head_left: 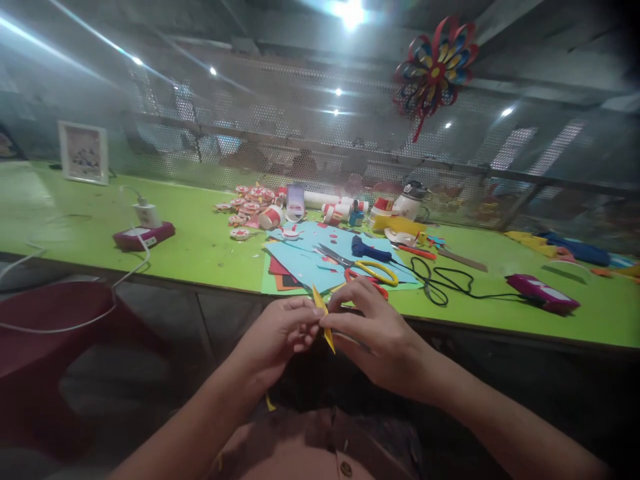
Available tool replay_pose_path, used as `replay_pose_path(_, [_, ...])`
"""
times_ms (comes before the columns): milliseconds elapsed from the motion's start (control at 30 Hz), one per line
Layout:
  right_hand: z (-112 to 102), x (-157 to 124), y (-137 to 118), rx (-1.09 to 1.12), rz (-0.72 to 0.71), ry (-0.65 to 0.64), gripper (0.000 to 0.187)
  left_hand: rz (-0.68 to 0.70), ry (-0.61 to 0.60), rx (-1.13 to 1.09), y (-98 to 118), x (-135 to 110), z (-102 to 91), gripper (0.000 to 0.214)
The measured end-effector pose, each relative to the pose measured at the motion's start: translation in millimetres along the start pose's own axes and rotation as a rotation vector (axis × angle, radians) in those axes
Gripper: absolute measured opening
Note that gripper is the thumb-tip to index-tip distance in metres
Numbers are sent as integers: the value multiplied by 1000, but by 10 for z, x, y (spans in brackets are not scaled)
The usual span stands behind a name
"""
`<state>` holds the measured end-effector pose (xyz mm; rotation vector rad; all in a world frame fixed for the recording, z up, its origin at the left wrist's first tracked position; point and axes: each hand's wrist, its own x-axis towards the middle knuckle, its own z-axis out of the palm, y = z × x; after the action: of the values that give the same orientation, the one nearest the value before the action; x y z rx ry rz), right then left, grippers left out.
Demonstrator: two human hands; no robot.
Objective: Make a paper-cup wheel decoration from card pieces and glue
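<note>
Where the yellow paper (321, 301) is: in my hands, just off the bench's (200, 253) near edge.
Left hand (283, 327): thumb and fingertips closed on it.
Right hand (375, 327): thumb and forefinger pinching it.
Crease: likely if my pinches pull unevenly.
Scissors (350, 263): near that edge, my knuckles might nudge them.

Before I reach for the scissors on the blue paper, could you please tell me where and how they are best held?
I'd grip the scissors by the yellow handle, coming from the near right: its open loop lies on that side, while the blades point far left. The blue glue gun lies just behind the handle, so the far side looks more awkward.
</note>
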<state>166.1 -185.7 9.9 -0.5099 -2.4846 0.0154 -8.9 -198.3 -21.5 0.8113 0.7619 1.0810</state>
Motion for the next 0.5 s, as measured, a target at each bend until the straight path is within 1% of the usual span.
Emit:
replay_pose_path(67, [30,-1,28,44,-33,61,22,-51,-42,-31,10,-18,23,15])
replay_pose_path(133, [29,4,44,105,-40,98,21,-73,-82,-43,2,-22,45,15])
replay_pose_path(200, [7,8,34,199,-15,116,17,-70,-79,-13,-15,-19,65,14])
replay_pose_path(233, [-6,6,22,262,17,131,15,-45,-49,24,-23,-19,73,16])
replay_pose_path(267, [-18,3,9,334,66,152,12,7,3,82,-28,-24,79,18])
replay_pose_path(300, [-26,-2,-3,414,132,174,9,88,75,163,-28,-33,84,19])
replay_pose_path(367, [-26,-14,-18,585,287,207,6,314,215,372,-12,-69,94,16])
replay_pose_path(400, [-18,-21,-21,663,357,216,7,425,248,476,1,-92,101,12])
replay_pose_path(433, [-4,-27,-21,732,414,231,10,500,238,559,14,-116,111,10])
replay_pose_path(467, [15,-32,-20,793,454,251,12,530,190,612,24,-139,124,11])
replay_pose_path(500, [36,-38,-18,848,483,277,14,516,124,635,28,-158,139,12])
